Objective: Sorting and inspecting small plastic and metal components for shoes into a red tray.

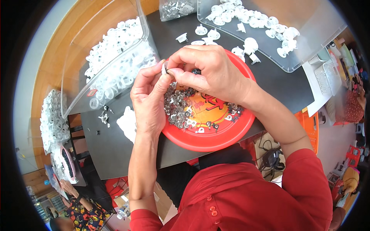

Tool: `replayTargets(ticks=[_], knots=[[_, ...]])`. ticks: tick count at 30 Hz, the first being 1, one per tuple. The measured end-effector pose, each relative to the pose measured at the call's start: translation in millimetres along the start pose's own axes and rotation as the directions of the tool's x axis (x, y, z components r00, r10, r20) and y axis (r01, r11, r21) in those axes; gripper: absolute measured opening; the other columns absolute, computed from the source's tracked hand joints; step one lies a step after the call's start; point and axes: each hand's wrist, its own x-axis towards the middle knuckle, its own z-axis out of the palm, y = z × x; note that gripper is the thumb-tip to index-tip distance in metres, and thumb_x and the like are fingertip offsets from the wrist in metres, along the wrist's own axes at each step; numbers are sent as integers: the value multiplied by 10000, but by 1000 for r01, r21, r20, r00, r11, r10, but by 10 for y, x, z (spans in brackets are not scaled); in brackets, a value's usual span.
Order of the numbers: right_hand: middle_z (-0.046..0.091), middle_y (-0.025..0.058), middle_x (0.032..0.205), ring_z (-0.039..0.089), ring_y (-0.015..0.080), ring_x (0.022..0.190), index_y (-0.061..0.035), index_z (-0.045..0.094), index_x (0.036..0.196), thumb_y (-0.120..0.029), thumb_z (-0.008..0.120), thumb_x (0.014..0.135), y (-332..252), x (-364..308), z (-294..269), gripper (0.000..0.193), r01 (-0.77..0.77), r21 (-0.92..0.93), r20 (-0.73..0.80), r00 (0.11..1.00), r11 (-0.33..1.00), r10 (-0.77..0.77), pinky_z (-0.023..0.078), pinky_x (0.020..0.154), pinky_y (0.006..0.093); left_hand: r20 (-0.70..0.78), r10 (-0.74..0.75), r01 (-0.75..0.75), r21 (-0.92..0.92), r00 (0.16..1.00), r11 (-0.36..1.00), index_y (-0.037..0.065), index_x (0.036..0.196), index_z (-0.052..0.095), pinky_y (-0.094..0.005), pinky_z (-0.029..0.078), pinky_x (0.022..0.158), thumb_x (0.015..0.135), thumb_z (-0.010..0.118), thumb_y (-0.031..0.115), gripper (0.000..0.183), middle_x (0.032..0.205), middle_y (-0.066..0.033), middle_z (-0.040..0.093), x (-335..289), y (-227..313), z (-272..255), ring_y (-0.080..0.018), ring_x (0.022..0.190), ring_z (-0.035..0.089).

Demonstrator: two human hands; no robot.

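Both my hands meet above the left rim of a round red tray (208, 147). My left hand (149, 101) is closed in a pinch on a small white piece (163, 69), seen edge-on. Against it, the thumb and fingers of my right hand (211, 72) pinch a small dark piece (167, 70); its exact kind is too small to tell. Beneath the hands, the tray holds a heap of small shiny metal clips (177, 108) and some dark and white bits, partly covered by my right hand. A crumpled white cloth or tissue (127, 124) lies beside my left wrist.
A clear bin of white plastic rings (117, 50) stands at the left. Round white parts (251, 45) lie behind the tray, near another clear bin (287, 63) at right. Small dark pieces (104, 115) lie left on the black table (111, 150). A co-worker's hand (69, 188) shows lower left.
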Motion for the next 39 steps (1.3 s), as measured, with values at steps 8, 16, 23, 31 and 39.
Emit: replayTargets(ticks=[8, 16, 23, 31, 39], knots=[[642, 136, 709, 640, 244, 629, 25, 637, 826, -102, 637, 815, 1, 15, -38, 127, -140, 105, 11, 990, 985, 140, 505, 605, 337, 42, -67, 70, -79, 997, 994, 50, 1141, 589, -326, 454, 957, 888, 655, 84, 263, 1135, -68, 619, 33, -16, -39, -148, 1054, 581], [623, 130, 706, 631, 248, 623, 22, 619, 801, -100, 654, 793, -43, 4, -38, 127, -68, -36, -10, 998, 997, 68, 502, 597, 338, 0, -120, 120, -79, 993, 990, 28, 1213, 530, -275, 463, 933, 914, 629, 127, 330, 1140, -59, 600, 15, 21, 41, -130, 1042, 579], [637, 77, 666, 606, 91, 589, 26, 649, 843, -90, 654, 799, -58, -5, -48, 125, -324, 172, 38, 946, 931, 322, 492, 558, 231, -32, -111, 106, -115, 993, 988, 10, 1238, 514, -268, 492, 877, 933, 592, 111, 331, 1125, -71, 596, 41, 74, 72, -130, 985, 593], [630, 85, 709, 621, 122, 595, 17, 642, 838, -68, 645, 793, -70, 36, -94, 96, -183, 55, -14, 983, 982, 184, 497, 552, 246, 26, -173, 174, -72, 985, 982, 31, 1114, 598, -270, 515, 762, 957, 568, 187, 224, 1039, -66, 628, 37, 55, 30, -117, 856, 614], [597, 75, 746, 598, 180, 653, -5, 625, 862, -70, 657, 799, -13, 16, -91, 97, 20, -128, 20, 1000, 992, -17, 482, 576, 285, 9, -166, 166, -56, 986, 985, 35, 1041, 611, -262, 507, 752, 943, 589, 173, 171, 942, -52, 655, 24, 51, 59, -116, 808, 616]])
